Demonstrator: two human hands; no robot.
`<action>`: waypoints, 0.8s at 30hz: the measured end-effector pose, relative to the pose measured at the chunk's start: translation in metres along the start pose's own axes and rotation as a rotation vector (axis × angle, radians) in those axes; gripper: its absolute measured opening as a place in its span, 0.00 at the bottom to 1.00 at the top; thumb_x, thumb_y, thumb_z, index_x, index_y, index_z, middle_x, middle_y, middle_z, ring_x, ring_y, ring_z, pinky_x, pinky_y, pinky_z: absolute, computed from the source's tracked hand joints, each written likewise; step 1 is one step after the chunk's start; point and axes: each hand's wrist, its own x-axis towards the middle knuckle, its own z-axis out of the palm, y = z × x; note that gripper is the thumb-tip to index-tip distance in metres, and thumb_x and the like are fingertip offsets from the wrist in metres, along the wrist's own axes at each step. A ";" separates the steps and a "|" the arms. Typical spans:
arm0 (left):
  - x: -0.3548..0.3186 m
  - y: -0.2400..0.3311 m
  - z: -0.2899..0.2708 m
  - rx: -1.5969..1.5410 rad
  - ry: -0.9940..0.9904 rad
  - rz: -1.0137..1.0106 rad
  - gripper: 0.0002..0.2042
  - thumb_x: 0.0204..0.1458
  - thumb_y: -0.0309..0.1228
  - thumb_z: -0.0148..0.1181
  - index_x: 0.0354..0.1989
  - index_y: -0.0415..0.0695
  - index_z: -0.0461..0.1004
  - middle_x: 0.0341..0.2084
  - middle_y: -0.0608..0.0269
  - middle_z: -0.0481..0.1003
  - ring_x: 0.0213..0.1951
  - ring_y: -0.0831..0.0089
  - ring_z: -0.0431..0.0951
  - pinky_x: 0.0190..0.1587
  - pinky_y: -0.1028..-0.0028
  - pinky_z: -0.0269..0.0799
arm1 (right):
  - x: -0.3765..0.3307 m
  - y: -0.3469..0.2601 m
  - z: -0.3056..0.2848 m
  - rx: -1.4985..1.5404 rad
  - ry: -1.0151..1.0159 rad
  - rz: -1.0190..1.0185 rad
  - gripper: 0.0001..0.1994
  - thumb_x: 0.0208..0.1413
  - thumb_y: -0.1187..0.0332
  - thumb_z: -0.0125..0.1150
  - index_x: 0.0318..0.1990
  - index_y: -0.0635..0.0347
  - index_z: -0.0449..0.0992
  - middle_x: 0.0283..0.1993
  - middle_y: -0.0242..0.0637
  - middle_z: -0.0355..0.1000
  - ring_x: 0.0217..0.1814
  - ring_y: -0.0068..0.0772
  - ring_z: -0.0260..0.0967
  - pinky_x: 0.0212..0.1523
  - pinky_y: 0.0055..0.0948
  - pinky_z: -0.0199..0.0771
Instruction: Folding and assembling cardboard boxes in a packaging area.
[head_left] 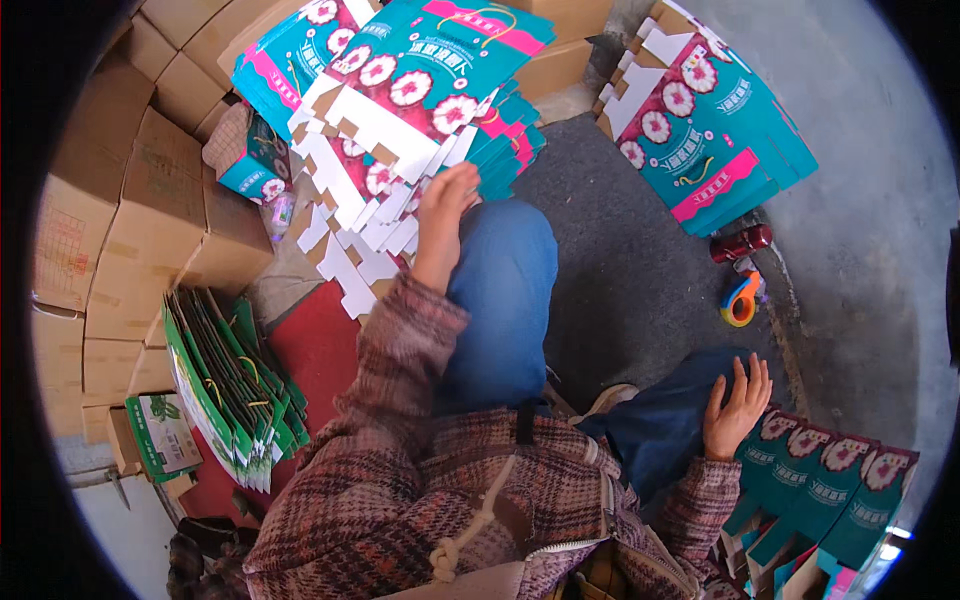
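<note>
My left hand (pixel 442 218) reaches forward over my left knee to a pile of flat teal and pink printed cartons (pixel 420 90), its fingers touching the white flaps at the pile's near edge. Whether it grips one I cannot tell. My right hand (pixel 737 405) rests open, palm up, on my right knee, beside a row of folded teal cartons (pixel 830 480) standing at my right. Both sleeves are plaid. Blue trousers cover my legs.
A second stack of flat teal cartons (pixel 715 130) lies ahead on the right. An orange tape dispenser (pixel 742 300) and a dark red can (pixel 742 242) sit on the concrete floor. Green flat cartons (pixel 225 385) lean at my left. Brown cardboard boxes (pixel 140 210) are stacked along the left.
</note>
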 end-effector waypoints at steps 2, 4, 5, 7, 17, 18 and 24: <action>0.034 -0.035 -0.016 -0.605 0.122 -0.384 0.16 0.57 0.29 0.54 0.53 0.37 0.67 0.50 0.59 0.70 0.51 0.67 0.71 0.52 0.67 0.68 | 0.006 -0.003 0.003 -0.017 -0.019 0.011 0.15 0.60 0.64 0.51 0.51 0.59 0.72 0.62 0.44 0.62 0.68 0.48 0.54 0.67 0.53 0.47; 0.067 -0.071 -0.034 -0.785 0.188 -0.402 0.17 0.57 0.29 0.55 0.53 0.37 0.65 0.50 0.59 0.69 0.52 0.67 0.70 0.53 0.67 0.67 | 0.012 -0.006 0.007 -0.011 -0.032 0.004 0.15 0.59 0.65 0.52 0.50 0.59 0.73 0.62 0.43 0.63 0.68 0.48 0.54 0.67 0.53 0.47; 0.081 -0.087 -0.039 -0.966 0.240 -0.411 0.18 0.57 0.29 0.55 0.54 0.37 0.63 0.51 0.58 0.69 0.52 0.67 0.69 0.55 0.66 0.66 | 0.014 -0.007 0.009 -0.008 -0.035 0.007 0.14 0.59 0.65 0.52 0.50 0.59 0.73 0.61 0.43 0.63 0.68 0.48 0.54 0.67 0.53 0.47; 0.107 -0.107 -0.041 -1.043 0.264 -0.411 0.18 0.57 0.30 0.55 0.53 0.37 0.64 0.51 0.59 0.68 0.53 0.67 0.69 0.56 0.65 0.65 | 0.019 -0.011 0.011 -0.014 -0.053 0.009 0.14 0.59 0.65 0.52 0.49 0.59 0.73 0.61 0.43 0.63 0.68 0.48 0.54 0.67 0.53 0.47; 0.134 -0.136 -0.033 -1.390 0.512 -0.439 0.21 0.54 0.36 0.60 0.50 0.38 0.62 0.49 0.56 0.69 0.51 0.65 0.71 0.55 0.63 0.68 | 0.027 -0.016 0.024 -0.068 -0.110 0.045 0.13 0.59 0.66 0.52 0.48 0.60 0.74 0.61 0.42 0.64 0.68 0.48 0.53 0.67 0.53 0.48; 0.134 -0.135 -0.034 -1.448 0.523 -0.422 0.21 0.54 0.37 0.61 0.49 0.38 0.62 0.47 0.56 0.70 0.49 0.65 0.73 0.52 0.65 0.70 | 0.029 -0.015 0.025 -0.076 -0.112 0.050 0.13 0.59 0.66 0.52 0.48 0.60 0.74 0.61 0.42 0.64 0.68 0.48 0.53 0.67 0.53 0.48; 0.150 -0.119 -0.036 -1.308 0.512 -0.378 0.19 0.52 0.43 0.63 0.39 0.40 0.67 0.32 0.63 0.73 0.35 0.73 0.75 0.38 0.73 0.73 | 0.030 -0.015 0.025 -0.079 -0.138 0.058 0.13 0.58 0.66 0.52 0.49 0.60 0.74 0.61 0.41 0.64 0.67 0.48 0.54 0.67 0.53 0.48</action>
